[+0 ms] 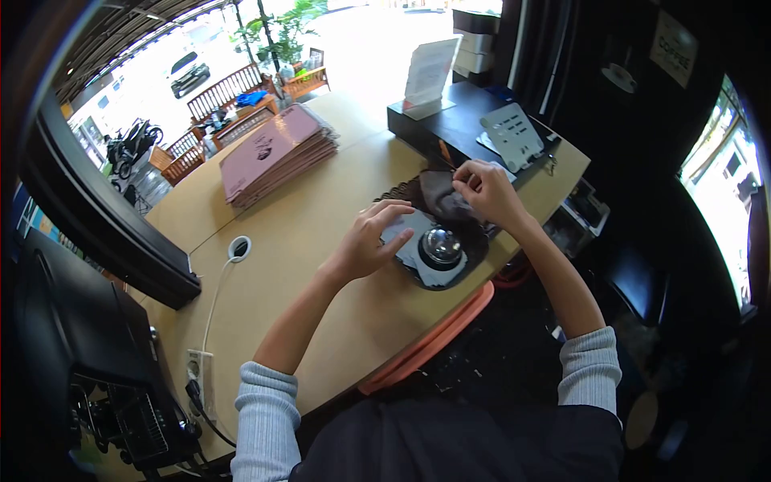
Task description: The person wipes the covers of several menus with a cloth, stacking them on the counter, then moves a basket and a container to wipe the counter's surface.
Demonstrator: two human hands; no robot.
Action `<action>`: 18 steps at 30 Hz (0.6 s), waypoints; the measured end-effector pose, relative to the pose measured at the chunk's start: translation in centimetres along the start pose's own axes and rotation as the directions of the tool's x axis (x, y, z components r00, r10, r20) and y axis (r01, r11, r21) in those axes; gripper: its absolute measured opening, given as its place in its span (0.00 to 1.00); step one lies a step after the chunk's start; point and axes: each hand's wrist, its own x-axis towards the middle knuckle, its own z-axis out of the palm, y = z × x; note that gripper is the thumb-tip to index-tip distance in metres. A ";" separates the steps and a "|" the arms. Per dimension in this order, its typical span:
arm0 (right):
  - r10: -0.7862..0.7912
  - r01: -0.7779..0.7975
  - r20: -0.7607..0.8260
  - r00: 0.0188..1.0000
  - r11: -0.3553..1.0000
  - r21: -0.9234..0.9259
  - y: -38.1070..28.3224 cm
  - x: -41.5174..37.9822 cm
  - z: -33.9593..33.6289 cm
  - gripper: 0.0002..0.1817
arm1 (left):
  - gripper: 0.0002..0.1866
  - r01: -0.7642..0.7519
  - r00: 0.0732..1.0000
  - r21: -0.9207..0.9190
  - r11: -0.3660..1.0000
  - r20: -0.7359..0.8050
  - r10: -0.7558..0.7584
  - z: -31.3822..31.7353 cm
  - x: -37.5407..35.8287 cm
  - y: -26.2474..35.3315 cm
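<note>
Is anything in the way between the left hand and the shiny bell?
Nothing visible stands between the left hand and the bell. The dark cloth lies beyond the bell, by the right hand, not in that gap.

Wall poster (673, 50), upper right: the word "COFFEE" is borne in capitals; any finer print is too small to be made out. Pink folders (269, 161), stacked on the table (353, 173): a dark emblem and small lettering are carried on the top cover, neither legible. Upright sheet (430, 74), displayed on the black box (458, 128): lines of print are shown, too faint to be read.
</note>
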 end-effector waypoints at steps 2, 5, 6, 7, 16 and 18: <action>-0.048 0.048 -0.001 0.999 0.994 -0.095 2.0 -2.4 -0.9 0.11 | 0.21 -0.071 0.997 0.041 0.997 0.020 0.070 1.8 0.5 0.3; -0.120 0.117 0.000 0.993 0.971 -0.206 3.0 -4.8 -0.8 0.20 | 0.23 -0.166 0.969 0.035 0.986 0.192 0.156 3.0 -0.1 1.1; -0.086 0.092 0.041 0.995 0.979 -0.182 3.0 -5.1 -0.6 0.21 | 0.26 -0.173 0.961 0.050 0.984 0.227 0.158 3.4 -0.4 1.5; -0.054 0.067 0.083 0.995 0.985 -0.158 3.1 -5.2 -0.3 0.21 | 0.26 -0.172 0.961 0.053 0.984 0.231 0.155 3.6 -0.6 1.5; 0.057 -0.010 -0.199 0.978 0.973 0.232 2.7 -0.1 -2.6 0.10 | 0.25 -0.157 0.967 0.251 0.955 0.234 0.097 2.8 -1.1 0.8; 0.146 -0.068 -0.151 0.978 0.901 0.429 1.1 1.2 -4.0 0.10 | 0.26 -0.034 0.996 -0.007 0.999 0.085 0.034 2.2 -0.8 1.3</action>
